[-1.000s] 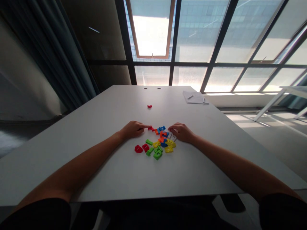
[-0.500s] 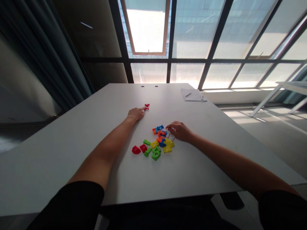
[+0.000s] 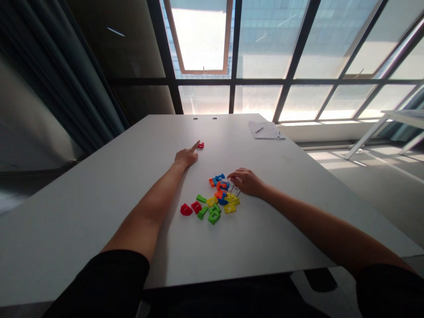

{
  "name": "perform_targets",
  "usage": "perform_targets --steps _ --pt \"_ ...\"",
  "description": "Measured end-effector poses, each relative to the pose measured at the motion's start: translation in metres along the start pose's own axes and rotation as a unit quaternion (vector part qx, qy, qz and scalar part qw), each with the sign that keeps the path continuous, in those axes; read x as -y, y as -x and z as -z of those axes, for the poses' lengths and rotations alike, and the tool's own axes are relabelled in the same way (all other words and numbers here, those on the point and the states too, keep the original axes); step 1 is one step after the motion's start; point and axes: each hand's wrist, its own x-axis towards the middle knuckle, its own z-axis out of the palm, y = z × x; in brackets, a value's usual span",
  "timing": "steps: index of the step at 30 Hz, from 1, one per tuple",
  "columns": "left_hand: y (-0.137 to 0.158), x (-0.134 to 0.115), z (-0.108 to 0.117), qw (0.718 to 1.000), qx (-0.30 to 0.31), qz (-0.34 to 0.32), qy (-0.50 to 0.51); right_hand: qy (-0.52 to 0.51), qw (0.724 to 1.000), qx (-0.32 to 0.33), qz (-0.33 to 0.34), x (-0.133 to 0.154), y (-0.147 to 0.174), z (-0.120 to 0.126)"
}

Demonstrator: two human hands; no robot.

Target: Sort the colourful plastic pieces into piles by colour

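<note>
My left hand (image 3: 186, 156) reaches out over the far part of the white table (image 3: 132, 185). Its index finger is stretched forward against a small red plastic piece (image 3: 201, 145), and the thumb stands apart. Nearer to me, my right hand (image 3: 247, 181) rests on the table with loosely bent fingers, at the edge of a loose group of plastic pieces. Its fingertips are beside white pieces (image 3: 236, 191) and a blue piece (image 3: 219, 177). The group also holds orange, yellow (image 3: 229, 208) and green pieces (image 3: 214, 217). Two red pieces (image 3: 186, 210) lie at its left end.
Paper sheets (image 3: 264, 129) with a pen on top lie at the table's far right. Two round holes (image 3: 215, 118) are near the far edge. Beyond are tall windows, a dark curtain (image 3: 59, 62) on the left and a white-legged table (image 3: 367, 134) on the right.
My left index finger has moved up onto the far red piece. Two red pieces showed there before; only one is visible now. My right hand has stayed in place.
</note>
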Motion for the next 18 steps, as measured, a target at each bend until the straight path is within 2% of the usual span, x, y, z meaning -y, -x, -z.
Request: perform_targets --steps 2,6,9,13,18 --pt "0.013 0.004 -0.004 1.0 -0.023 -0.021 0.007 -0.001 1.0 -0.001 0.001 0.0 0.0 0.0" --pt "0.042 0.008 -0.007 0.993 -0.026 -0.109 0.027 -0.01 1.0 -0.004 0.003 -0.001 -0.001 0.001" --pt "0.065 0.01 -0.005 0.987 -0.035 -0.147 0.05 -0.044 0.999 0.005 -0.002 -0.001 0.0 0.004" --pt "0.091 0.009 -0.004 0.984 -0.047 -0.155 0.067 -0.059 0.998 -0.019 -0.024 0.001 0.003 0.006" --pt "0.101 0.007 -0.005 0.987 -0.057 -0.135 0.071 -0.024 0.999 -0.028 -0.016 0.002 0.004 0.006"
